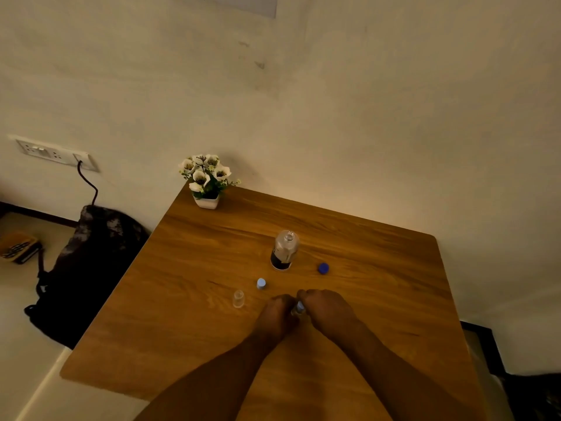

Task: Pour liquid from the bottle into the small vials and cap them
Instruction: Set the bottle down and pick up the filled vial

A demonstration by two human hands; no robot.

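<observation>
Glass vial (pixel 298 309) pinched between both hands' fingers (pixel 280 300); grainy wooden table (pixel 188 314).

On our worktop (pixel 212 344) the bottle (pixel 284 250) stands behind two vials (pixel 238 298), its cap (pixel 323 268) to the right, flowerpot (pixel 206 202) at the far-left corner.

Clear bottle (pixel 284 250) upright mid-bench, uncapped, dark label band low on body. Blue bottle cap (pixel 323 268) just right of bottle, loose. Capped vial (pixel 261 283) nearer than bottle, slightly left, pale cap on. Open vial (pixel 238 298) further left, clear, upright. Third vial (pixel 298 308) nearer than bottle, tilted, pale cap, mostly hidden.
</observation>
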